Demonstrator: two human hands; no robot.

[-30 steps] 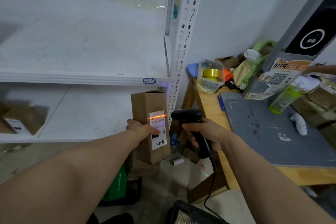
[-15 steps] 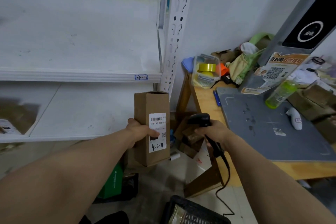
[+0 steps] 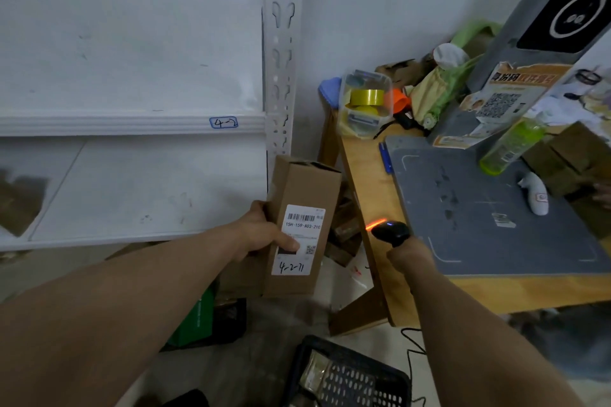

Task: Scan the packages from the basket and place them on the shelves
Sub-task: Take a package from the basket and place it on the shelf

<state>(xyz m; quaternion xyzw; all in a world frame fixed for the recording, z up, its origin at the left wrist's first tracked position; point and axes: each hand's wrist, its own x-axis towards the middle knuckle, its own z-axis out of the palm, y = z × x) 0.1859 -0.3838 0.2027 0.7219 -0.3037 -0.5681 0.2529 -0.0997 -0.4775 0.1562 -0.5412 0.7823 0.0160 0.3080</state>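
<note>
1. Beside the perforated white metal shelf post (image 3: 279, 76), I saw the left hand (image 3: 261, 235) gripping a tall, plain cardboard box (image 3: 307, 190) upright, thumb pressed across its glossy white label (image 3: 302, 225).
2. The right hand (image 3: 410, 258) was curled round the handle of a rounded black plastic scanner (image 3: 391, 233), whose orange beam fell on the wooden bench (image 3: 370, 182) edge.
3. Below, a black mesh plastic basket (image 3: 363, 383) sat on the floor, a crinkled packet (image 3: 315, 373) inside.
4. White shelf boards (image 3: 132, 124) looked smooth but scuffed.
</note>
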